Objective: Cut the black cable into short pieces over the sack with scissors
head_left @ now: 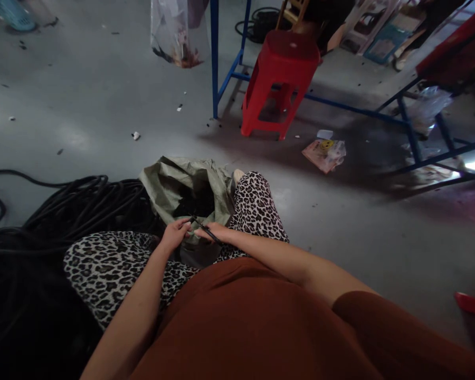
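My left hand is closed, its thumb and fingers pinching a small black piece over the sack's near rim. Around a slender black tool my right hand is closed; its tip meets the black piece. The tool's exact kind is too small and dark to make out. Between my knees stands an open greenish woven sack, with dark loose bits inside. Both hands are at its near edge.
A heap of black hose or cable lies left of the sack. Ahead are a red plastic stool, a blue metal frame and a clear plastic bag. A crumpled packet and small scraps dot the grey floor.
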{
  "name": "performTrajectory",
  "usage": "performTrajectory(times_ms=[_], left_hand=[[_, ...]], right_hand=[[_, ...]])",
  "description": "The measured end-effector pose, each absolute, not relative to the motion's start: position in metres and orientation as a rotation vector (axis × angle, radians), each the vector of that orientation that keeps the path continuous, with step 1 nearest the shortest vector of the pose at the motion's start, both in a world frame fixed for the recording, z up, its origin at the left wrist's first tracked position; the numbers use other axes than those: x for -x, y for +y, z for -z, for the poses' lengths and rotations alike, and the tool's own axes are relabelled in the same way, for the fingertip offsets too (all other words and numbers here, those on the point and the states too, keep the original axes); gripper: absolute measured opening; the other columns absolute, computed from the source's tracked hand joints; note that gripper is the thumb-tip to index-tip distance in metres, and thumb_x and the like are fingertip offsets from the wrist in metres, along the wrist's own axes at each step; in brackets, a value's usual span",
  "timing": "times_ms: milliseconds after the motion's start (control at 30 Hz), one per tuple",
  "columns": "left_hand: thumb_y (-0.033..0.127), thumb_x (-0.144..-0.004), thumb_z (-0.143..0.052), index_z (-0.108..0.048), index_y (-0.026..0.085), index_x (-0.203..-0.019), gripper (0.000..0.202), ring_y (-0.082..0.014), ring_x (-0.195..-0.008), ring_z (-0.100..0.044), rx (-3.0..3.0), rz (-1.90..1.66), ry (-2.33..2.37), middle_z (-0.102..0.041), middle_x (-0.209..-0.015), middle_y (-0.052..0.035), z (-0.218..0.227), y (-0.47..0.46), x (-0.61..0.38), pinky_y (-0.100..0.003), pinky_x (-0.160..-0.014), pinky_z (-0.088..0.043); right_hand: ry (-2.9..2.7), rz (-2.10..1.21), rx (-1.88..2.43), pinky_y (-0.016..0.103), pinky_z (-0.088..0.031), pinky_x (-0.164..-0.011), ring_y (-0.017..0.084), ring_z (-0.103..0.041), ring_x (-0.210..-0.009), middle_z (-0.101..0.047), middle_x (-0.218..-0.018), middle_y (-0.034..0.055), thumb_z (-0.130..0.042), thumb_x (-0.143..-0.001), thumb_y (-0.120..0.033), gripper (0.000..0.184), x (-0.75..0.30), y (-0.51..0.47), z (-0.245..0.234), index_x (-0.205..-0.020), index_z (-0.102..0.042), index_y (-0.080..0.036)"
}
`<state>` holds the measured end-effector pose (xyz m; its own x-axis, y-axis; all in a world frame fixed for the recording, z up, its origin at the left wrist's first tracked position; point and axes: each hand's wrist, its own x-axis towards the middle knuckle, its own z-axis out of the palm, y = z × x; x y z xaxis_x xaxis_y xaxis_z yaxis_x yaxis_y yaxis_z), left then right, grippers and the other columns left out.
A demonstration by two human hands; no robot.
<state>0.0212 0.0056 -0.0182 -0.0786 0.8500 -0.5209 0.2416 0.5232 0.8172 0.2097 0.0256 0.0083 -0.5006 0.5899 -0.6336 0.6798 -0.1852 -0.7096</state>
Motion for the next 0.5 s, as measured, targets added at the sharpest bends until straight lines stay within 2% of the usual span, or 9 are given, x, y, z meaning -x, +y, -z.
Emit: performTrajectory(times_ms=[500], left_hand=[[0.042, -0.065, -0.063, -0.067, 0.011, -0.095, 0.043, -0.0106, -0.046, -0.052, -1.016, -0.520, 1.582, -0.063, -0.060, 0.0003, -0.006, 0.005, -0.029, -0.025, -0.051, -0.044]], right_hand=[[1.942, 1.770, -1.510, 0.023, -0.049, -0.060, 0.018, -0.062, -0.068, -0.062, -0.072, 0.0068, -0.053, -0.080, -0.062, 0.055, -0.209, 0.024, -0.004, -0.091, -0.068, -0.010]])
